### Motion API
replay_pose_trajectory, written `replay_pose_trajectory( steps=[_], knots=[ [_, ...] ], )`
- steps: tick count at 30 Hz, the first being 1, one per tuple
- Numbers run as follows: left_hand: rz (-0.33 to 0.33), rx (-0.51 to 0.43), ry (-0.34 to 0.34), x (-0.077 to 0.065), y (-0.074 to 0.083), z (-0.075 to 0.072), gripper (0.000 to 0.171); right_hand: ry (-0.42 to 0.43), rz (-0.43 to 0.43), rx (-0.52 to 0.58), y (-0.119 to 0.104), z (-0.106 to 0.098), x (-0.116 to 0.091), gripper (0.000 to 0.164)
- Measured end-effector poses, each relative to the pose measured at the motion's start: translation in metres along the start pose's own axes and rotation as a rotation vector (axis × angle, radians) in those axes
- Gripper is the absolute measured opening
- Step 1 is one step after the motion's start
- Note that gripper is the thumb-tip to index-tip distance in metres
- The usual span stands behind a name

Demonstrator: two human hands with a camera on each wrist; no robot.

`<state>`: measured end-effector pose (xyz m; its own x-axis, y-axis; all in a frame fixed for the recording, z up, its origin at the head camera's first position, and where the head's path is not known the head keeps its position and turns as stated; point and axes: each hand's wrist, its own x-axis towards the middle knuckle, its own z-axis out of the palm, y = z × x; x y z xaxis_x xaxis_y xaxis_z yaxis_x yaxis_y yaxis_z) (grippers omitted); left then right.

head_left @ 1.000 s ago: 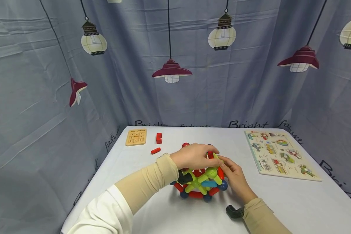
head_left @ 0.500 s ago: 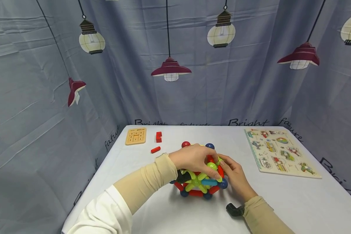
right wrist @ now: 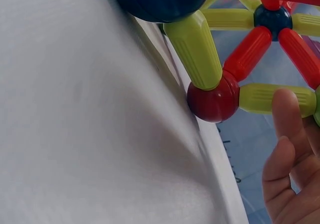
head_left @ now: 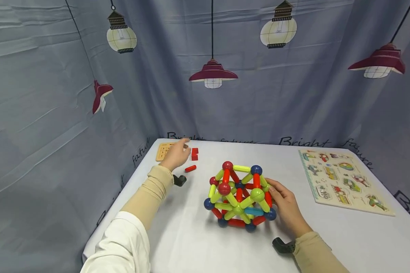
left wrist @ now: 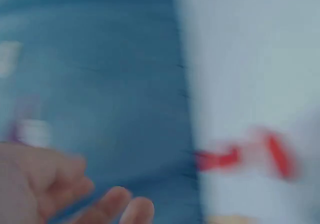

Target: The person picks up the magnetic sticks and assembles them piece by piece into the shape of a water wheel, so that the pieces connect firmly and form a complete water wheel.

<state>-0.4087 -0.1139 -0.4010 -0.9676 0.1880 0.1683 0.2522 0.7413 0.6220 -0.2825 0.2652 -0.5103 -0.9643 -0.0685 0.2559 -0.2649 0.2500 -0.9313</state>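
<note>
A ball-and-stick building toy frame (head_left: 238, 209), made of red, blue and green balls joined by red, lime and light blue rods, stands on the white table. My right hand (head_left: 287, 206) holds its right side, thumb in front and fingers behind. In the right wrist view a fingertip (right wrist: 286, 102) lies against a lime rod (right wrist: 260, 98) beside a dark red ball (right wrist: 214, 98). My left hand (head_left: 176, 154) is away from the frame, loosely spread above the back left of the table, near a loose red rod (head_left: 190, 168) and a notched red piece (head_left: 194, 154). It is blurred in its wrist view.
A wooden number puzzle (head_left: 162, 152) lies at the back left, partly covered by the left hand. On the right is a picture peg board (head_left: 341, 182). A black wrist camera (head_left: 283, 245) sits by the right sleeve. Grey printed curtains (head_left: 246, 106) surround the table.
My left hand has left the top of the frame and moved to the back left, uncovering the frame. The right hand still holds its right side. The head view has shifted slightly.
</note>
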Motion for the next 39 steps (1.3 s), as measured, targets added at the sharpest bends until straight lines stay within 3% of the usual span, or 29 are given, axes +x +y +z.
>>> replay_pose_trajectory(
  steps=[3,5,7,11,13,15,17,19,21,23,24,27,29,32,39],
  knots=[
    [-0.029,0.222,-0.174,0.007,-0.035,0.031,0.054,0.004,-0.015,0.017,0.0,-0.002,-0.003,0.045],
    [-0.028,0.32,-0.21,0.005,-0.049,0.046,0.051,0.003,-0.028,0.034,0.0,-0.001,-0.004,0.045],
    [-0.027,0.394,-0.176,0.003,-0.056,0.056,0.045,-0.006,-0.039,0.052,0.0,0.0,-0.005,0.045],
    [-0.007,0.387,-0.051,0.0,-0.058,0.059,0.028,-0.01,-0.042,0.072,0.001,0.006,-0.005,0.045],
    [0.036,0.291,0.043,-0.005,-0.049,0.054,0.024,-0.007,-0.033,0.074,0.001,0.008,-0.004,0.045],
    [0.135,0.146,0.146,-0.014,-0.029,0.047,0.024,-0.008,-0.022,0.071,0.0,0.008,-0.004,0.045],
    [0.299,-0.02,0.216,-0.031,0.002,0.036,0.026,-0.011,-0.019,0.054,0.0,0.007,-0.004,0.046],
    [0.513,-0.126,0.21,-0.054,0.04,0.025,0.029,-0.012,-0.02,0.039,-0.002,0.005,-0.003,0.046],
    [0.705,-0.128,0.143,-0.077,0.075,0.016,0.03,-0.009,-0.028,0.027,-0.004,0.001,-0.002,0.046],
    [0.859,-0.03,0.09,-0.094,0.101,0.012,0.028,-0.006,-0.032,0.02,-0.006,-0.002,0.001,0.046],
    [0.901,0.037,0.071,-0.1,0.109,0.013,0.027,-0.007,-0.03,0.022,-0.007,-0.004,0.002,0.046],
    [0.944,0.216,0.033,-0.104,0.122,0.021,0.026,-0.003,-0.025,0.005,-0.007,-0.007,0.002,0.046],
    [0.94,0.275,0.003,-0.103,0.123,0.029,0.026,0.005,-0.025,0.001,-0.006,-0.007,0.0,0.045],
    [0.93,0.298,-0.034,-0.103,0.121,0.039,0.025,0.003,-0.012,-0.013,-0.002,-0.005,-0.005,0.046],
    [0.905,0.259,-0.017,-0.107,0.117,0.046,0.024,-0.009,0.004,-0.021,0.002,-0.003,-0.004,0.047]
  ],
)
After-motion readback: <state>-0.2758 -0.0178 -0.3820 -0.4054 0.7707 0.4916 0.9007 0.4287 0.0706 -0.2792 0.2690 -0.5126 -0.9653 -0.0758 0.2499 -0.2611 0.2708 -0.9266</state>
